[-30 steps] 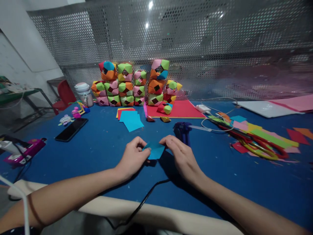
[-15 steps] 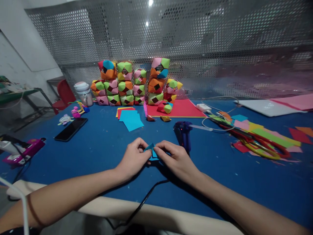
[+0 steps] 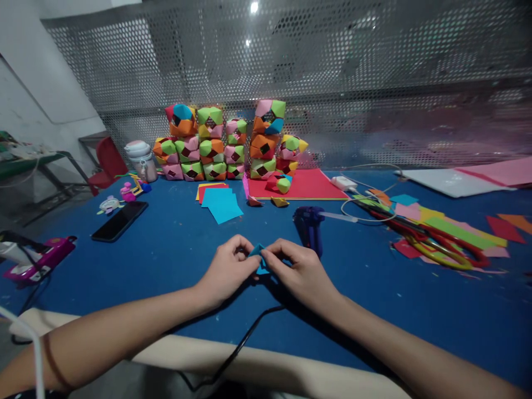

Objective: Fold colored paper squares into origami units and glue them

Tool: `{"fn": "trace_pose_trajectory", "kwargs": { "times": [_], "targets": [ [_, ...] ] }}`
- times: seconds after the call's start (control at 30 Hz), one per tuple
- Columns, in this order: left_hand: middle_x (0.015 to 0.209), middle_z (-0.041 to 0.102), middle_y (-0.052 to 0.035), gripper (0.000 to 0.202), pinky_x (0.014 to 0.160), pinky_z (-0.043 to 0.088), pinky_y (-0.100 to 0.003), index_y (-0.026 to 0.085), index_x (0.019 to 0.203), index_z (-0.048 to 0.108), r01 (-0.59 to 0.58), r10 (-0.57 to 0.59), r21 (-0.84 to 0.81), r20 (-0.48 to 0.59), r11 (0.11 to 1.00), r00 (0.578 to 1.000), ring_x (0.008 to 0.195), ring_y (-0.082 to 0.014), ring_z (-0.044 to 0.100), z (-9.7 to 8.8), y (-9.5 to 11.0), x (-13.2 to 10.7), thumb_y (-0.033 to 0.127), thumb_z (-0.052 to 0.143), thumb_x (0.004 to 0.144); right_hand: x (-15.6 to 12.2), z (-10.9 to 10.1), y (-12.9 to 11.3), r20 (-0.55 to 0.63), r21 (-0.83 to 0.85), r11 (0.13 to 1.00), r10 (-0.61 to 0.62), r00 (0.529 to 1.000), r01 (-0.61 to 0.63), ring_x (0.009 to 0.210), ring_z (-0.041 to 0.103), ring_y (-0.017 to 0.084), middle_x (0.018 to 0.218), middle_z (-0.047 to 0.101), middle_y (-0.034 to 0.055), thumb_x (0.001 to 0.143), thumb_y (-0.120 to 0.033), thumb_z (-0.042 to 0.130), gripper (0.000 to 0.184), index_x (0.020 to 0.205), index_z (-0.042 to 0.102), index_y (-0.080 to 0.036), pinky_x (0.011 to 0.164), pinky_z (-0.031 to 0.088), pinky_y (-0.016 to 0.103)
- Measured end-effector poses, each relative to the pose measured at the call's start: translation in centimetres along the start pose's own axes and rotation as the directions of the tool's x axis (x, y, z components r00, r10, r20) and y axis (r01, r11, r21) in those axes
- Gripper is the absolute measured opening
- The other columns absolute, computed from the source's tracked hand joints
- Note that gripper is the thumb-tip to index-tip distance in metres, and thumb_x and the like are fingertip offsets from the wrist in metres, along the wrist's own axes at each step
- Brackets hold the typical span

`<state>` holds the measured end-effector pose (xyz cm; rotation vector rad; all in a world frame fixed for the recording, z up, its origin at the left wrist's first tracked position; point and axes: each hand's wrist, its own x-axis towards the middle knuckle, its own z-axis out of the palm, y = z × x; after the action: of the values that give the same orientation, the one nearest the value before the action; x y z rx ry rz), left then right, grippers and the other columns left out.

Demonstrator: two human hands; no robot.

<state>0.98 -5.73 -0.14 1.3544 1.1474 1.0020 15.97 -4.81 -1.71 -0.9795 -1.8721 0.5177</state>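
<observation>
Head view: on a blue table (image 3: 166, 266), with stacked paper cubes (image 3: 212, 148) and a red sheet (image 3: 316, 187) beyond the glue gun (image 3: 310, 216), pinching with left hand (image 3: 228, 270) and right hand (image 3: 304, 270), at the gun's near left, a small folded light-blue paper (image 3: 262, 270).

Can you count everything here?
Folded paper: 1, blue, between hands
Square paper sheets: several, mixed, centre
Hollow paper blocks: many, multicoloured, back
Large sheet: 1, red, back
Glue gun: 1, blue, centre-right
Scissors: count unclear, red/yellow, right
Paper scraps: many, mixed, right
Flat phone: 1, black, left
Small figures: several, mixed, left
Power strip: 1, purple, left
Lidded bottle: 1, pale, left
Chair: 1, red, left
Perforated screen: 1, grey, behind
Tabletop: 1, blue, underneath
Left hand, right hand: 2, bare, pinching paper
</observation>
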Motion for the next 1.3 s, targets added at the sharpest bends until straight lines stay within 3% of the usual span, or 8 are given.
{"fn": "trace_pose_trajectory", "kwargs": {
  "times": [0.17, 0.4, 0.63, 0.8, 0.97, 1.17, 1.3],
  "targets": [
    [0.057, 0.044, 0.0079, 0.016, 0.053, 0.044, -0.021, 0.017, 0.077, 0.043, 0.012, -0.01, -0.038, 0.053, 0.999, 0.999, 0.051, -0.0065, 0.047, 0.0, 0.3, -0.1, 0.021, 0.057, 0.07, -0.1, 0.1, 0.1, -0.014, -0.014, 1.0, 0.0, 1.0, 0.0, 0.057, 0.051, 0.012, 0.061, 0.056, 0.0001, 0.083, -0.021, 0.05, 0.019, 0.065, 0.055, -0.017, 0.056, 0.038, 0.024],
    [0.054, 0.037, 0.0082, 0.01, 0.045, 0.026, -0.016, 0.016, 0.07, 0.047, -0.054, 0.066, 0.144, -0.083, 0.988, 0.994, 0.049, -0.0052, 0.033, -0.2, 0.0, 0.1, 0.02, 0.056, 0.069, -0.1, -0.1, -0.6, 0.059, 0.006, 0.999, 0.048, 0.997, -0.049, 0.059, 0.051, 0.013, 0.064, 0.056, 0.0005, 0.083, -0.023, 0.048, 0.017, 0.069, 0.056, -0.017, 0.056, 0.039, 0.024],
    [0.056, 0.039, 0.0074, 0.006, 0.048, 0.029, -0.017, 0.017, 0.072, 0.047, -0.059, 0.074, 0.216, -0.063, 0.975, 0.995, 0.051, -0.0062, 0.036, -0.3, -0.1, 0.1, 0.016, 0.052, 0.069, -0.1, -0.1, -0.5, 0.082, -0.01, 0.998, 0.064, 0.995, -0.063, 0.053, 0.048, 0.011, 0.057, 0.053, -0.0013, 0.081, -0.02, 0.049, 0.019, 0.063, 0.053, -0.017, 0.052, 0.037, 0.023],
    [0.06, 0.041, 0.0061, 0.003, 0.05, 0.028, -0.019, 0.015, 0.069, 0.048, -0.119, 0.128, 0.273, -0.014, 0.955, 0.992, 0.055, -0.007, 0.035, -0.2, -0.3, 0.0, 0.015, 0.05, 0.068, -0.2, -0.1, -0.3, 0.05, -0.023, 1.0, 0.006, 0.999, -0.005, 0.06, 0.05, 0.012, 0.066, 0.055, 0.0005, 0.081, -0.02, 0.052, 0.009, 0.073, 0.056, -0.017, 0.058, 0.039, 0.024],
    [0.058, 0.039, 0.0064, 0.003, 0.049, 0.027, -0.02, 0.016, 0.069, 0.048, -0.122, 0.124, 0.284, 0.011, 0.951, 0.992, 0.054, -0.0077, 0.034, -0.2, -0.6, 0.0, 0.015, 0.05, 0.068, -0.1, -0.3, -0.4, 0.029, -0.01, 1.0, -0.024, 0.999, 0.024, 0.062, 0.05, 0.012, 0.066, 0.054, 0.0001, 0.084, -0.019, 0.046, 0.016, 0.07, 0.053, -0.019, 0.059, 0.039, 0.024],
    [0.057, 0.039, 0.0071, 0.005, 0.048, 0.028, -0.019, 0.017, 0.071, 0.048, -0.107, 0.141, 0.271, -0.111, 0.957, 0.984, 0.052, -0.0074, 0.035, -0.4, -0.3, 0.2, 0.018, 0.052, 0.069, 0.0, -0.2, -0.4, 0.089, -0.035, 0.998, 0.048, 0.995, -0.045, 0.059, 0.049, 0.012, 0.065, 0.053, -0.001, 0.084, -0.022, 0.048, 0.013, 0.071, 0.051, -0.019, 0.056, 0.039, 0.023],
    [0.057, 0.04, 0.0066, 0.004, 0.05, 0.029, -0.02, 0.017, 0.073, 0.05, -0.144, 0.185, 0.304, -0.11, 0.942, 0.977, 0.054, -0.0081, 0.036, -0.5, -0.6, 0.4, 0.017, 0.051, 0.069, -0.3, 0.3, 0.3, 0.079, -0.123, 0.992, -0.018, 0.997, 0.027, 0.053, 0.045, 0.011, 0.058, 0.048, -0.0017, 0.083, -0.019, 0.046, 0.019, 0.064, 0.048, -0.019, 0.053, 0.035, 0.023]
  ]
}}
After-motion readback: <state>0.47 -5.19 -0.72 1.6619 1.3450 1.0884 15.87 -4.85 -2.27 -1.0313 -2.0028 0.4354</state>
